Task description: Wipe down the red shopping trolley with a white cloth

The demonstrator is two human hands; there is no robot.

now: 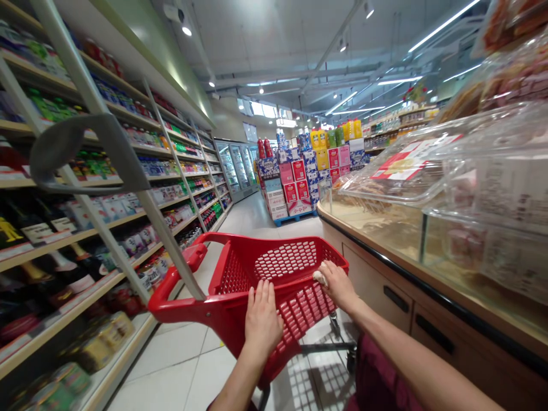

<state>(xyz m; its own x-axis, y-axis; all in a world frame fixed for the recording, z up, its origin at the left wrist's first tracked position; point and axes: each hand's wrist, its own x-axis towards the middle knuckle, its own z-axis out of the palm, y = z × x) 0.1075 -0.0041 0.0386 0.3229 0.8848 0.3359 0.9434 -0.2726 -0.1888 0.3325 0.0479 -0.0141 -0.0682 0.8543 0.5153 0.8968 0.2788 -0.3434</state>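
A red plastic shopping cart [252,305] stands side-on right in front of me, with a perforated basket and a grey metal pole rising from its handle end. My left hand [264,322] lies on the near side of the basket by its rim, fingers stretched out and close together. At the basket's right end, my right hand [339,285] is closed on a small crumpled white wipe [320,278], which touches the rim there. The right palm and part of the wipe are hidden. No goods show inside the part of the basket in view.
Shelves of drinks [107,171] line the left side. A wooden counter [377,268] with plastic food boxes [398,165] stands close on my right. Ahead are stacked drink cartons [295,188] on a blue pallet [295,218] and glass-door fridges [237,165].
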